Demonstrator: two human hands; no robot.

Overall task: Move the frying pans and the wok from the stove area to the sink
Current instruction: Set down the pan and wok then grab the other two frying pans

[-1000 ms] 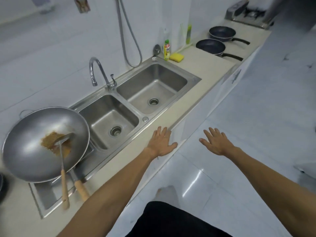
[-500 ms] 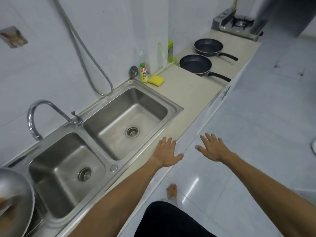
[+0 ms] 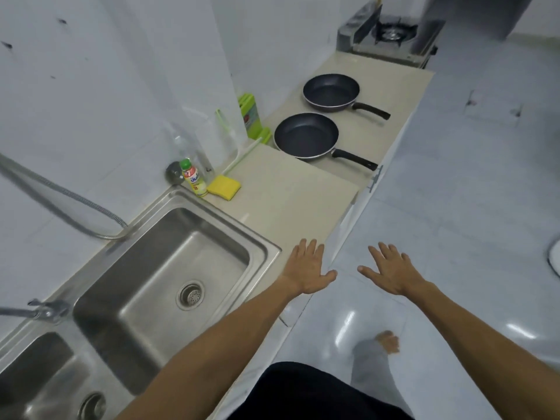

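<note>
Two dark frying pans sit on the beige counter: the nearer pan (image 3: 306,135) and the farther pan (image 3: 331,91), both with black handles pointing right toward the counter edge. The gas stove (image 3: 391,34) stands at the counter's far end. A steel double sink (image 3: 169,286) fills the lower left, its right basin empty. My left hand (image 3: 306,268) hovers open over the counter edge beside the sink. My right hand (image 3: 391,268) is open over the floor, holding nothing. The wok is out of view.
A yellow sponge (image 3: 224,186), a small soap bottle (image 3: 194,180) and a green box (image 3: 250,115) stand by the wall. A hose (image 3: 60,213) hangs over the sink; the faucet (image 3: 39,310) is at left. White tiled floor lies to the right, with my foot (image 3: 385,342) on it.
The view has swung right along the counter: the wok has left the frame and the pans and stove are closer. Both hands stay open and outstretched.
</note>
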